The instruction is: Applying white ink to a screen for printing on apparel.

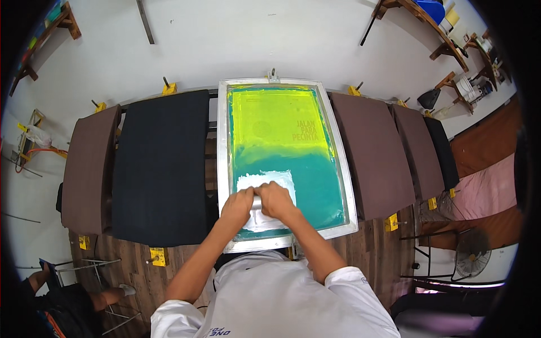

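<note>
Both hands are down on one tool: the left hand (236,204) and the right hand (274,200) sit side by side, knuckles almost touching, fingers curled tight around the handle of a single squeegee (257,203), of which only a pale sliver shows between them. Just beyond the fingertips lies one patch of white ink (266,180), spread in a rough rectangle, and more of it shows below the wrists toward the near edge. All of this is inside one printing screen (284,141) with a pale metal frame (221,169); the mesh is teal around the fingers and turns bright yellow-green farther out from them, where some faint lettering sits. To the left of the hands I count two covered boards, a black one (160,169) next to the frame and a brown one (87,169) beyond it. To the right I count three: a brown one (375,155) beside the frame, another brown (417,149), then a narrow black one (442,152) at the far end. Yellow clamps (169,88) dot the table edges; I can make out roughly eight, though some are tiny. One floor fan (472,253) stands off to the right, and one other person (62,298) sits low at the left, well away from the hands.
</note>
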Motion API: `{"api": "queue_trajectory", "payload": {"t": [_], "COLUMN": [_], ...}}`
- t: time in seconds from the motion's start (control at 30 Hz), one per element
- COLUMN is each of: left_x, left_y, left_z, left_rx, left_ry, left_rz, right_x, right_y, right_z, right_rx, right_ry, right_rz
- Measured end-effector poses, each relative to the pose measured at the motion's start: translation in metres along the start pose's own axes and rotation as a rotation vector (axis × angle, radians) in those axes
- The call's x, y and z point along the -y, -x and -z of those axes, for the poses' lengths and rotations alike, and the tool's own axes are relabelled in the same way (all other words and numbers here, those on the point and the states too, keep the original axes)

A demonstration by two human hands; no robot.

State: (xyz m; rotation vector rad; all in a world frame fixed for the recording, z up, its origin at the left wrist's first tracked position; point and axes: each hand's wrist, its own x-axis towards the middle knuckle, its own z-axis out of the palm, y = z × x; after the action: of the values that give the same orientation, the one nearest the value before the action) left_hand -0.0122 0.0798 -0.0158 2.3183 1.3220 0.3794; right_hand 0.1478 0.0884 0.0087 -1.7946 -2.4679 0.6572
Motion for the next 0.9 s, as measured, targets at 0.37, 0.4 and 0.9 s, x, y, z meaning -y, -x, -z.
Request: {"api": "queue_trajectory", "payload": {"t": [0.37, 0.4, 0.9], "left_x": [-0.039, -0.036, -0.034], "left_y": [0.043, 0.034, 0.003], "left_z": [0.012, 0.012, -0.017], "left_rx": [0.303, 0.314, 0.053], "left_ry": [0.132, 0.17, 0.031], "left_rz": [0.034, 0.042, -0.072], "right_x": [0.013, 0.012, -0.022], "right_y": [0.07, 0.065, 0.057], "right_z": [0.005, 0.015, -0.004], "right_rx": [0.152, 0.202, -0.108], "right_ry": [-0.076, -0.073, -0.185], "right_rz": [-0.043, -0.051, -0.093]}}
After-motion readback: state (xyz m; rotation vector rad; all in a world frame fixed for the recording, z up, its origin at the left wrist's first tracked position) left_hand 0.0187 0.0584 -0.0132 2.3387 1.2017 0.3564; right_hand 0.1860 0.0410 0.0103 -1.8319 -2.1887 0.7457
